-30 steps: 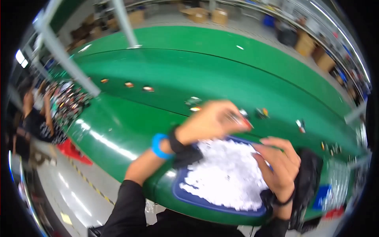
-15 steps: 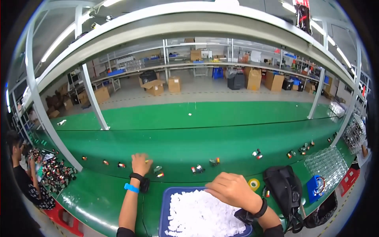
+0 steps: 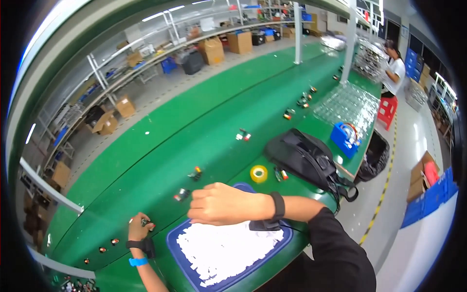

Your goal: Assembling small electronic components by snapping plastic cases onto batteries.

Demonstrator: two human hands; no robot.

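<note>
At the lower left, on the green belt (image 3: 163,182), my left hand (image 3: 138,228) has its fingers closed around a small electronic part (image 3: 150,225) showing dark and red bits. My right hand (image 3: 216,204) hovers over the far edge of a blue tray (image 3: 171,239), fingers curled together; whatever they may pinch is hidden. White paper-like pieces (image 3: 224,253) fill the tray. Beyond the right hand, other small electronic parts, a dark one (image 3: 182,194) and one with a yellow-red end (image 3: 196,173), lie on the belt.
A yellow tape roll (image 3: 259,173), a black backpack (image 3: 304,158) and a blue box (image 3: 345,139) rest to the right. Clear plastic trays (image 3: 348,104) lie farther along. Another person (image 3: 395,70) sits at the far right. Metal posts (image 3: 297,34) stand along the belt.
My view has swung to the right and tilted. The left hand now closes on a small electronic part at the belt. My right hand has shifted from the tray's right half to its far edge.
</note>
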